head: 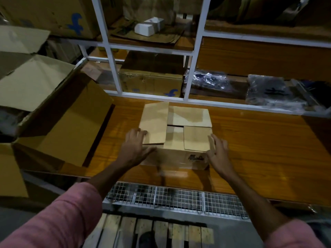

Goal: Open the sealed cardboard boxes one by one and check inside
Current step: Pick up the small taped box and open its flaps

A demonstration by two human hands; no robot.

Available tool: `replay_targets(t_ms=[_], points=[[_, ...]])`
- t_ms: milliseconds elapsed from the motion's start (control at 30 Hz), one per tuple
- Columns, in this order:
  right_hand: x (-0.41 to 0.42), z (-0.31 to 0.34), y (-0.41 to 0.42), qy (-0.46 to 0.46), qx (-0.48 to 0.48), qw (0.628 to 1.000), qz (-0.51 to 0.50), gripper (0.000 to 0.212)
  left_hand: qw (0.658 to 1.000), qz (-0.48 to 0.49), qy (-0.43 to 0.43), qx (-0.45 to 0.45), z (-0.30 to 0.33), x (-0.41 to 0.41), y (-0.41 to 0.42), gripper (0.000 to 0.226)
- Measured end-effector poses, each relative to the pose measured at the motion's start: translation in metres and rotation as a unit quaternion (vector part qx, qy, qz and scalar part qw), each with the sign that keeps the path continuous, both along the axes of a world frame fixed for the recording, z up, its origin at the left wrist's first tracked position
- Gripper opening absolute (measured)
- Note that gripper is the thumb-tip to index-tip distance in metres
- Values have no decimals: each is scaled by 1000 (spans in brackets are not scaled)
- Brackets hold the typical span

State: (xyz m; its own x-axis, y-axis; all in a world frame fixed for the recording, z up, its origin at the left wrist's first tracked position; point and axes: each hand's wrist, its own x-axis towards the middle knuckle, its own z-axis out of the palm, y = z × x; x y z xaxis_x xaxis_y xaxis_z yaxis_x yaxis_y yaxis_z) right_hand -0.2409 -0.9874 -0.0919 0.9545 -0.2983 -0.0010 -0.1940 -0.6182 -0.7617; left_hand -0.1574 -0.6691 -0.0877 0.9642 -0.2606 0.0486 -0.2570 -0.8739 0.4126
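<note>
A small cardboard box [180,122] sits on the wooden table [259,145], its four top flaps folded down over one another in a pinwheel, with a dark gap at the centre. My left hand [136,144] rests on the near left corner, fingers lying over the left flap's edge and thumb against the front wall. My right hand [217,149] touches the near right corner with straight fingers. The inside of the box is hidden.
A large opened carton [59,119] lies tipped at the table's left, with more open cartons behind it. A white-framed rack [189,56] stands behind, holding a printed box [152,83] and plastic-wrapped packs [272,92]. A wire mesh panel [179,197] runs along the table's near edge.
</note>
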Motion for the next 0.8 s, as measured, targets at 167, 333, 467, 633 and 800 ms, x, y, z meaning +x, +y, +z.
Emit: replay_targets(t_ms=[167, 333, 467, 633, 800], points=[[11, 9, 23, 26, -187, 981, 50, 44, 997, -9, -61, 52, -5, -3, -27, 62], [30, 13, 56, -33, -293, 945, 141, 26, 988, -18, -96, 117, 6, -11, -45, 51], [55, 19, 75, 19, -226, 958, 176, 40, 966, -234, -105, -8, 20, -22, -72, 46], [55, 8, 71, 49, -224, 955, 190, 58, 965, -252, 10, 78, 26, -23, -85, 70], [51, 1, 76, 30, -302, 937, 170, 52, 955, -146, -118, 231, 24, 0, -64, 65]])
